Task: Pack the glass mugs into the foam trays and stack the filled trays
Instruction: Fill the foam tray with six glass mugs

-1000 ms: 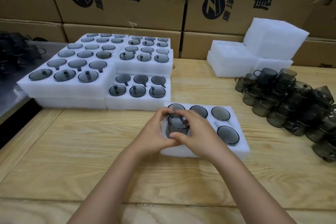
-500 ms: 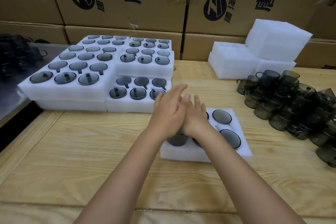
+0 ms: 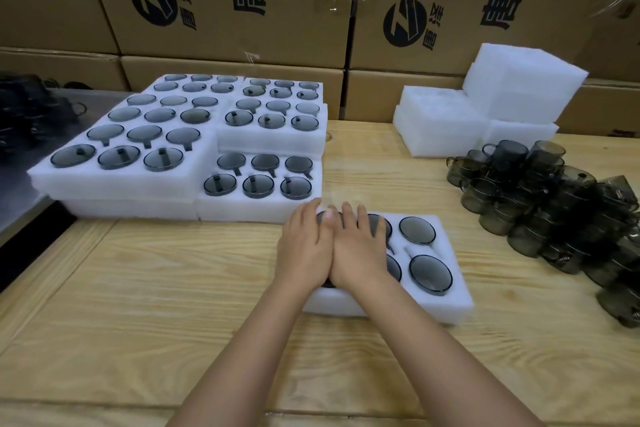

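A white foam tray (image 3: pixel 457 302) lies on the wooden table in front of me, with smoky grey glass mugs sunk in its holes; two mugs (image 3: pixel 417 229) on its right side show fully. My left hand (image 3: pixel 304 248) and my right hand (image 3: pixel 360 253) lie flat side by side on the tray's left part, fingers straight, pressing down on the mugs beneath them. Those mugs are mostly hidden under my palms.
Filled foam trays (image 3: pixel 117 180) are stacked at the left and back left. Empty foam trays (image 3: pixel 440 121) are piled at the back right. A heap of loose grey mugs (image 3: pixel 554 204) lies at the right. Cardboard boxes (image 3: pixel 225 0) form a wall behind.
A second ago both hands gripped a mug above the tray's front left hole. The mug went down into the hole, and both hands flattened and pressed down onto the tray.
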`<state>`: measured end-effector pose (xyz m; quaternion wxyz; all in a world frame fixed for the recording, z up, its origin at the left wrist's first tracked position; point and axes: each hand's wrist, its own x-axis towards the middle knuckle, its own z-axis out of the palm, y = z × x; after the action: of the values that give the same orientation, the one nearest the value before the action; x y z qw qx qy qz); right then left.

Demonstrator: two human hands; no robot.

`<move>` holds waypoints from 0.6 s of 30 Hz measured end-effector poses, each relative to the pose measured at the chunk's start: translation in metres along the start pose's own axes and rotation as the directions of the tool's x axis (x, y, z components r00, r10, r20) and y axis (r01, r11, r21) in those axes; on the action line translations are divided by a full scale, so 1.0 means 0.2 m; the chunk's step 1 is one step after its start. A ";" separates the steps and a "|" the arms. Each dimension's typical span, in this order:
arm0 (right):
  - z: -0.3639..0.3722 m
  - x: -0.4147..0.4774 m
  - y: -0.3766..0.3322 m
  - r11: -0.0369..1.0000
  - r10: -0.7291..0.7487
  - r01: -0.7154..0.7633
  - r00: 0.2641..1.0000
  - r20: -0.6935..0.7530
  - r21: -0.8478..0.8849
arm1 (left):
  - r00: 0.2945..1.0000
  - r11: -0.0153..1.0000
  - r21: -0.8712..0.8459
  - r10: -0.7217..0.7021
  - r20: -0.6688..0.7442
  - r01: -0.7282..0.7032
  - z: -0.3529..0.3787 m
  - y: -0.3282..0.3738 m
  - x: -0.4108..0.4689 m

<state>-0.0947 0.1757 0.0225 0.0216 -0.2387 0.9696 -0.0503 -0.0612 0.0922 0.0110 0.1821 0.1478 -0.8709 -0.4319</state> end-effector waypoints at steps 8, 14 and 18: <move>-0.07 -0.09 0.20 0.971 0.230 -0.186 0.897 -0.377 0.150 | 0.958 0.901 0.352 -0.285 0.036 0.255 0.00 0.04 -0.02; -0.03 -0.26 0.61 0.661 0.576 -0.393 0.812 -0.096 0.639 | 0.970 0.888 0.399 -0.242 -0.014 0.227 0.02 0.05 -0.02; 0.03 -0.33 0.63 0.246 0.516 -0.200 0.856 0.047 0.948 | 0.949 0.944 0.103 -0.314 -0.014 0.314 0.02 0.01 -0.01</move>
<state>-0.0945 0.3178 0.0047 0.0301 0.0572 0.7827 -0.6191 -0.0614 0.0975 0.0103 0.1020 0.2933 -0.8578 -0.4095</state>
